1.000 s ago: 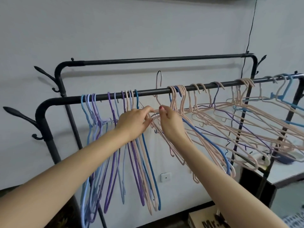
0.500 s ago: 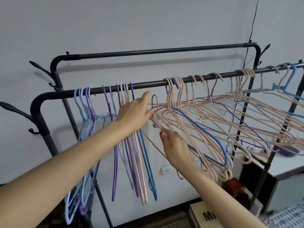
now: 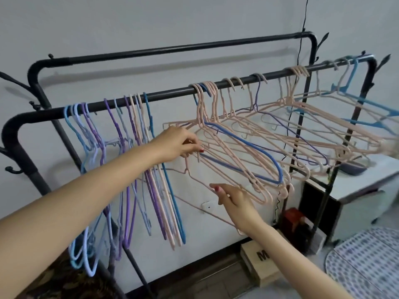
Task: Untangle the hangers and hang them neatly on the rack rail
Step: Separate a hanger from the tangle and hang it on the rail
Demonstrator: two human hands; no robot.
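The front rack rail (image 3: 172, 94) carries a neat hanging row of blue, purple and pink hangers (image 3: 138, 169) on its left. A tangled bunch of mostly pink hangers (image 3: 280, 134) lies splayed sideways on its right. My left hand (image 3: 179, 143) reaches under the rail and pinches wires at the left edge of the tangle. My right hand (image 3: 234, 200) is lower and grips the shoulder wire of a single pink hanger (image 3: 195, 176). That hanger is off the rail and tilted, with its neck just below my left hand.
A second black rail (image 3: 172, 48) runs behind and higher. A black cable (image 3: 299, 61) hangs down the wall. Below the rack on the right are a cardboard box (image 3: 262, 268), a red object (image 3: 291, 216) and a white cabinet (image 3: 362, 190). A dotted cloth (image 3: 367, 264) lies at bottom right.
The single pink hanger, whose hook stood above the rail a second ago, has come down below it. My right hand dropped with it. My left hand shifted right to the tangle.
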